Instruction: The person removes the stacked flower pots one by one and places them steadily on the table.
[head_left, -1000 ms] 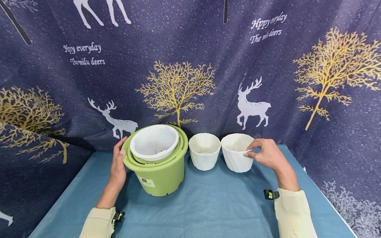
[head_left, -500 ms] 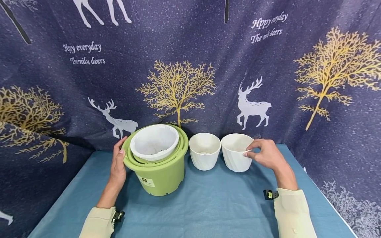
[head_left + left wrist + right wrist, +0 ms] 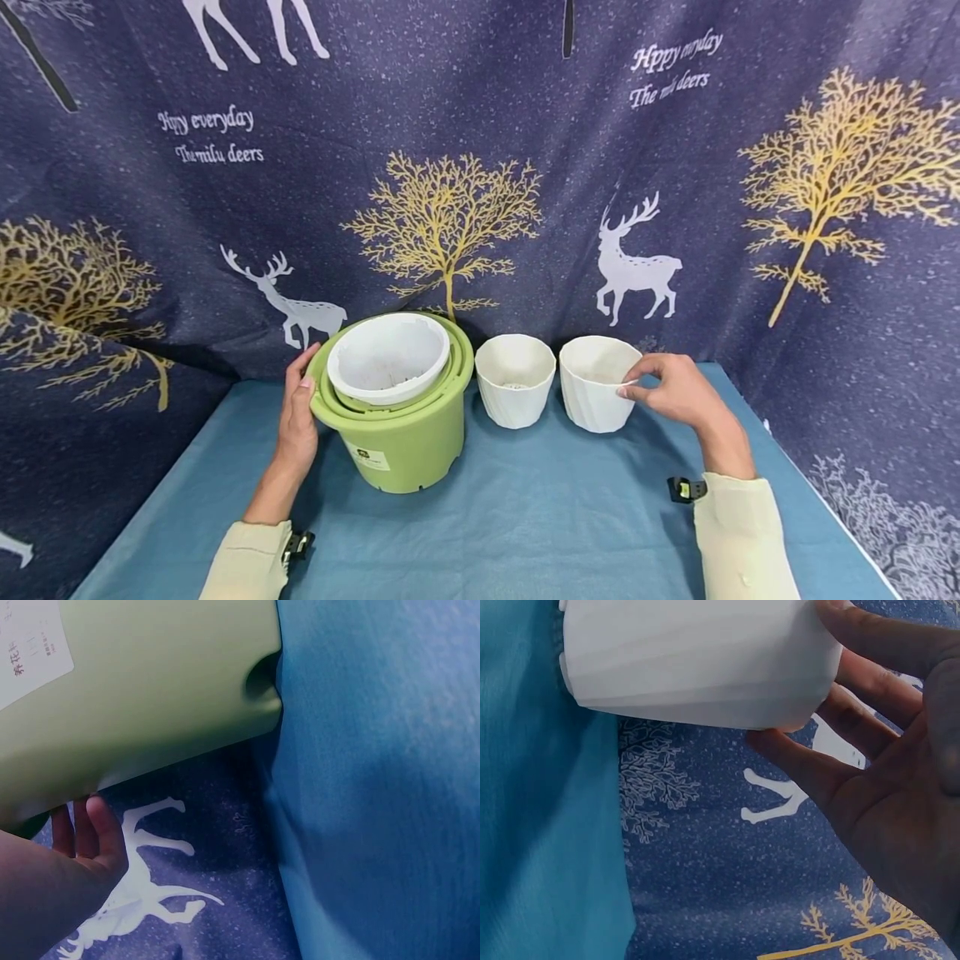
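Observation:
At the left of the head view, my left hand (image 3: 297, 417) lies against the rim of a large green flower pot (image 3: 408, 446), fingers and thumb along its outer left side. Smaller green pots (image 3: 446, 375) and a white round pot (image 3: 390, 358) nest inside it. Further right, my right hand (image 3: 675, 392) pinches the right rim of a white ribbed flower pot (image 3: 596, 404), thumb outside the wall. Another white ribbed pot (image 3: 516, 404) stands between it and the green pot. In the right wrist view, the thumb and fingers are at the rim of the white pot (image 3: 697, 660).
A blue cloth (image 3: 517, 517) covers the table. Behind it hangs a dark blue curtain (image 3: 480, 92) printed with deer and trees, close to the pots. A white label (image 3: 369, 457) is on the green pot's front.
My right hand and the white pot it pinches have shifted slightly right, leaving a small gap beside the middle pot. My left hand and the green pot stay in place.

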### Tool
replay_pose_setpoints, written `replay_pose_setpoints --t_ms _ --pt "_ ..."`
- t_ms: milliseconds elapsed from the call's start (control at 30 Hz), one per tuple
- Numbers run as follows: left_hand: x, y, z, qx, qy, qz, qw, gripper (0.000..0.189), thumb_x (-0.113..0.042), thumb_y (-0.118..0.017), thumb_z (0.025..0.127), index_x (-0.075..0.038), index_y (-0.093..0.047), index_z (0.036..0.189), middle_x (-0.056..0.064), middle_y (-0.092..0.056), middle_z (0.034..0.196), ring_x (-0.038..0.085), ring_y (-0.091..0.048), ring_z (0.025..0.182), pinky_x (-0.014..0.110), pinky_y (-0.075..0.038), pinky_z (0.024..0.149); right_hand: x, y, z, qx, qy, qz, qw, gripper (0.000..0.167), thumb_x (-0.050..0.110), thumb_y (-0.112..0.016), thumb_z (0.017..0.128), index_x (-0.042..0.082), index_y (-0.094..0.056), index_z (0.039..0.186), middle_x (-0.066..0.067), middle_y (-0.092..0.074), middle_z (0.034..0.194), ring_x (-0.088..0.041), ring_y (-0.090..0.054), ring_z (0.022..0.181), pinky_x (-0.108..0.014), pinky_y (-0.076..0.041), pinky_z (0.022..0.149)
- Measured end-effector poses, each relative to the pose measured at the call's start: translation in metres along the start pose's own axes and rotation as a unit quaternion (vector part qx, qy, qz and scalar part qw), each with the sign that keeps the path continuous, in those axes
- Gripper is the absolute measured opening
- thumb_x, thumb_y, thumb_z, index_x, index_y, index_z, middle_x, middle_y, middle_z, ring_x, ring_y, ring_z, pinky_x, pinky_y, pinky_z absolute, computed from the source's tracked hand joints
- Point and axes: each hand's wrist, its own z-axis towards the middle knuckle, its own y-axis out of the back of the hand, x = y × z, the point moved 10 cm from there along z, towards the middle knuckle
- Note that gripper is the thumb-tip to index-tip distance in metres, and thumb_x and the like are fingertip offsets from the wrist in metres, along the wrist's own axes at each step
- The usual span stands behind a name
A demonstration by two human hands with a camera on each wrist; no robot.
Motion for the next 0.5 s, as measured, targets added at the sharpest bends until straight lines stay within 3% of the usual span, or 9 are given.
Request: replay_pose_setpoints --t_ms 233,500 --pt "0.0000 0.0002 0.0001 -0.001 0.004 0.001 1.0000 0.055 -0.022 -0.028 0.113 0.001 -0.033 0.163 0.019 -0.036 0.164 0.008 -0.040 0.145 0.015 -0.032 0.114 -0.0034 -0.0016 -0.0029 0.023 -0.014 0.002 0.9996 0.005 0.020 -0.087 0.087 0.020 -0.082 0.089 -0.001 -0.077 0.098 -0.038 -0.070 0.108 -0.067 -0.049 0.101" --pt "0.0014 0.0000 -0.0002 0.004 0.004 0.001 1.0000 0.054 -0.023 -0.028 0.114 -0.002 -0.033 0.163 0.018 -0.036 0.165 0.008 -0.039 0.146 0.015 -0.031 0.115 -0.0053 -0.0039 -0.0037 0.029 -0.009 -0.001 0.9995 0.006 0.018 -0.087 0.087 0.020 -0.082 0.090 -0.002 -0.077 0.100 -0.037 -0.070 0.105 -0.062 -0.051 0.097"
